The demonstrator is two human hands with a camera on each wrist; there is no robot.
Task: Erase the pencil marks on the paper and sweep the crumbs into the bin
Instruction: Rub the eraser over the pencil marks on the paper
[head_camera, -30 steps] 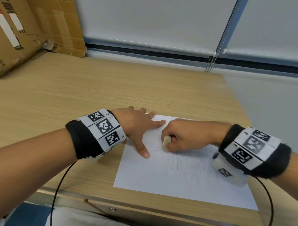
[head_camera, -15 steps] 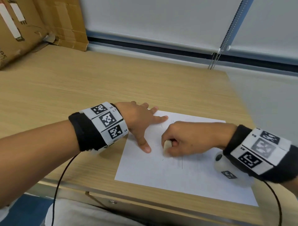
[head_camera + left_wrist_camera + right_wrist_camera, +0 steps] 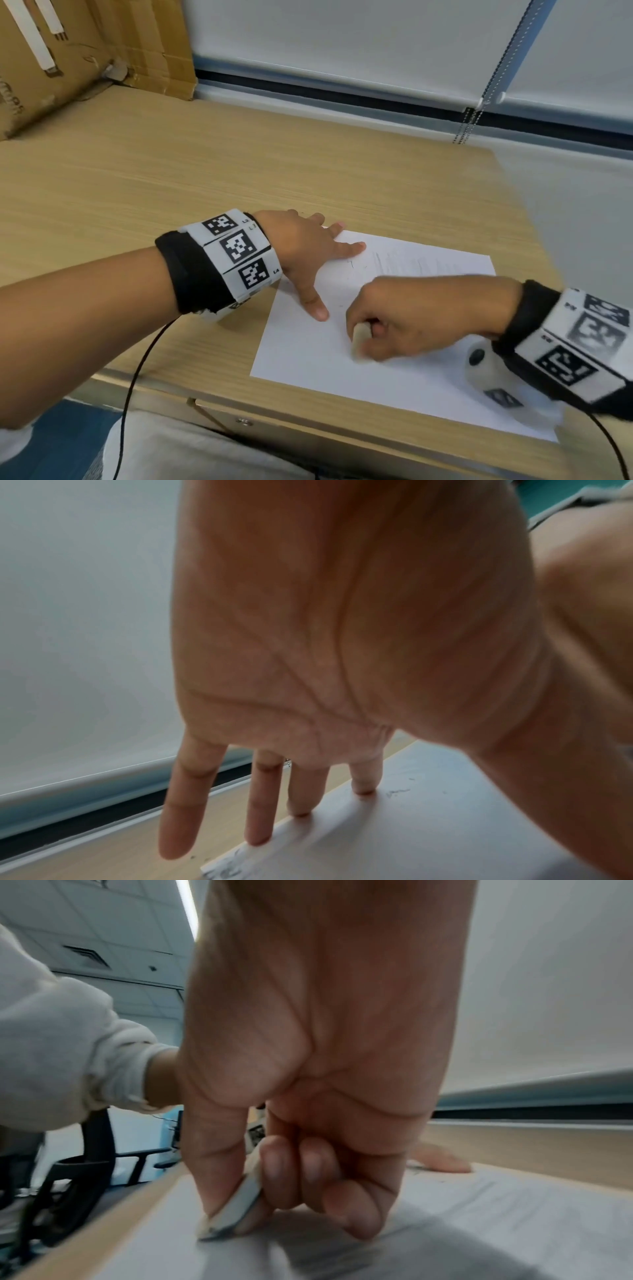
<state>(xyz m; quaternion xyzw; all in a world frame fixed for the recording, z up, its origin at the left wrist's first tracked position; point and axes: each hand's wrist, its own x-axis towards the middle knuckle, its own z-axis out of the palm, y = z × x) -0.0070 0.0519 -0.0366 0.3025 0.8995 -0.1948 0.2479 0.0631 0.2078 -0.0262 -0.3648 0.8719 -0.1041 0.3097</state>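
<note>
Wooden desk (image 3: pixel 205 178), cardboard (image 3: pixel 85 51) at far left corner. White paper (image 3: pixel 394 377) lies flat near front edge, faint pencil marks (image 3: pixel 404 262) near its far edge. Left hand (image 3: pixel 305 253) flat on paper's left corner, fingers (image 3: pixel 263 799) straight and spread. Right hand (image 3: pixel 411 318) curled, thumb and fingers pinching eraser (image 3: pixel 359 339), tip pressed on paper (image 3: pixel 514 1218)

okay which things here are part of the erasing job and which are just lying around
Part of the job: paper, eraser in right hand, left hand pressing the sheet flat, pencil marks.

Lying about: cardboard boxes, blind cord.
</note>
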